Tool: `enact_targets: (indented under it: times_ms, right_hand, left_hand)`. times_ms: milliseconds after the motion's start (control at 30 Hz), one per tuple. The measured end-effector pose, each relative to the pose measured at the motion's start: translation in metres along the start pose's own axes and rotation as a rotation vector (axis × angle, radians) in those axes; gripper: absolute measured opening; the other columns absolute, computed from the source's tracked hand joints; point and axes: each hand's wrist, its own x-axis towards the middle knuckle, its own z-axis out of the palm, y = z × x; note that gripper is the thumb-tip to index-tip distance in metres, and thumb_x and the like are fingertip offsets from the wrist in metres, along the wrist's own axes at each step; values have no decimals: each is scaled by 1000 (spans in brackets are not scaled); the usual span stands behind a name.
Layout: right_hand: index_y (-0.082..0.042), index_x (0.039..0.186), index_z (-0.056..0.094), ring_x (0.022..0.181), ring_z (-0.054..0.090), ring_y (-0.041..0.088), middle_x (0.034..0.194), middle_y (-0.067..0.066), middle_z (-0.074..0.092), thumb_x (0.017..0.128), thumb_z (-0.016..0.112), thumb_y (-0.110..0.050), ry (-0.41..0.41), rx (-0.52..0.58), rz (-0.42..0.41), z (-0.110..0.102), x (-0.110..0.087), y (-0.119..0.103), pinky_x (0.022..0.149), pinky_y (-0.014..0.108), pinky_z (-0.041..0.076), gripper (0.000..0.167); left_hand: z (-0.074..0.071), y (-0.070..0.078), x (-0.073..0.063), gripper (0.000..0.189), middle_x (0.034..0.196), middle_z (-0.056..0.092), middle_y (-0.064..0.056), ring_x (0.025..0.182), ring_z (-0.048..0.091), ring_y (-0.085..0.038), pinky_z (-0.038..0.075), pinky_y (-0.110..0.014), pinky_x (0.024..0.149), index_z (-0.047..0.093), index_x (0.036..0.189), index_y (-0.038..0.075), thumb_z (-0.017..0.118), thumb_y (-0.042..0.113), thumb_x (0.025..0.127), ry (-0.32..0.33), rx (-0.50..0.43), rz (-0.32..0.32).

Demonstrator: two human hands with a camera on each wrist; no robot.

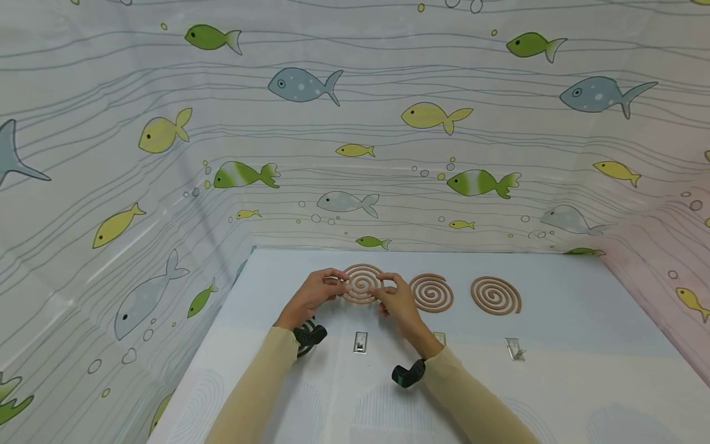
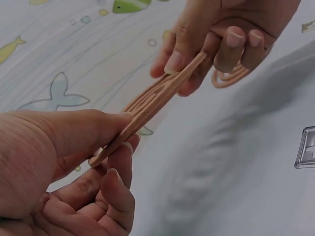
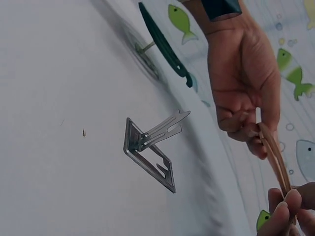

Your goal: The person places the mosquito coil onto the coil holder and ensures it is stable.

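Inscriptions: none legible on the brown spiral coil pinched between the left hand and right hand, nor on the two further coils to the right of the grip. Metal stands, nearer the wearer than the grip: no readable stamp or number. Black wrist devices, just behind the grip, and printed backdrop, beyond it: no readable brand, letters or numerals.

Held coil partly covered by hands, sleeves cropped
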Motion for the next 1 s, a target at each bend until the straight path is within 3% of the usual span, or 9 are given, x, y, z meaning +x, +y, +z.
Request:
enact_targets:
  times_ms: [333,633,867,1000]
  right_hand:
    - [-6,122,70,55,52,13,88,8,74,95,76,-18,-51,18,-19,-4,-5,-7,51,25,47,30]
    - [-10,122,71,56,52,14,80,4,71,95,76,-18,-66,4,-20,-8,-11,-7,52,26,48,28]
    - [-7,124,70,54,50,14,86,9,73,95,77,-19,-71,10,-18,-11,-19,-11,50,26,46,32]
    - [-1,126,67,54,48,14,92,19,74,97,73,-13,-92,5,-24,-12,-26,-18,50,25,45,32]
  left_hand:
    - [3,2,-10,30,104,74,-7,95,66,-22,48,-49,94,72,116,10,82,18,90,-15,13,11]
    - [9,7,-21,29,96,73,-6,86,65,-21,53,-43,78,71,117,6,80,17,91,-22,32,64]
    - [13,10,-29,31,102,73,-7,86,66,-21,54,-35,72,71,118,6,81,18,91,-48,21,65]
    - [13,9,-33,31,104,72,-8,88,66,-23,55,-38,77,71,118,8,81,19,91,-55,16,68]
